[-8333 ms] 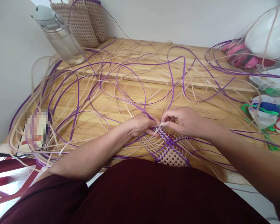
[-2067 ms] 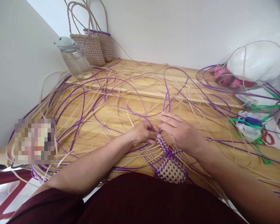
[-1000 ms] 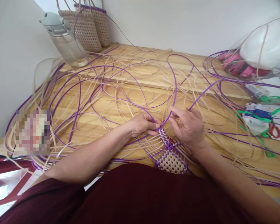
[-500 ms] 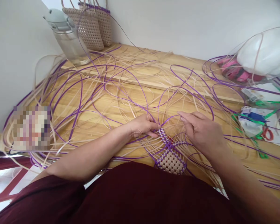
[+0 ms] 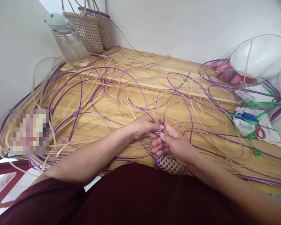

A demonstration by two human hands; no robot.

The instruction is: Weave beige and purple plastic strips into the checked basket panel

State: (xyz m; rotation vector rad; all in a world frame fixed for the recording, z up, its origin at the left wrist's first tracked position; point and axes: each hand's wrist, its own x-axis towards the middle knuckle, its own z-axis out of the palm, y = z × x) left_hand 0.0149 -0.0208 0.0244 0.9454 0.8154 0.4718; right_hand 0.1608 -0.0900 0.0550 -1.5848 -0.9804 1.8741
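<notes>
A woven piece (image 5: 170,163) of beige and purple strips lies near the table's front edge, close to my body. My left hand (image 5: 144,126) pinches the purple strip at the upper end of the weave. Right beside it, my right hand (image 5: 172,142) has its thumb and fingers closed on a purple strip (image 5: 161,146) that runs down across its fingers. Both hands meet at the fingertips and cover the upper part of the weave. Long loose purple and beige strips fan out from it over the wooden table (image 5: 131,97).
A clear bottle (image 5: 71,47) with a grey lid and two woven baskets (image 5: 91,32) stand at the back left. At the right are a white bag (image 5: 259,57), pink items (image 5: 227,73), green ties and a red ring (image 5: 260,132).
My right hand has moved left and in to my left hand, bringing the purple strip along, and now covers part of the weave. My left hand has stayed nearly in place.
</notes>
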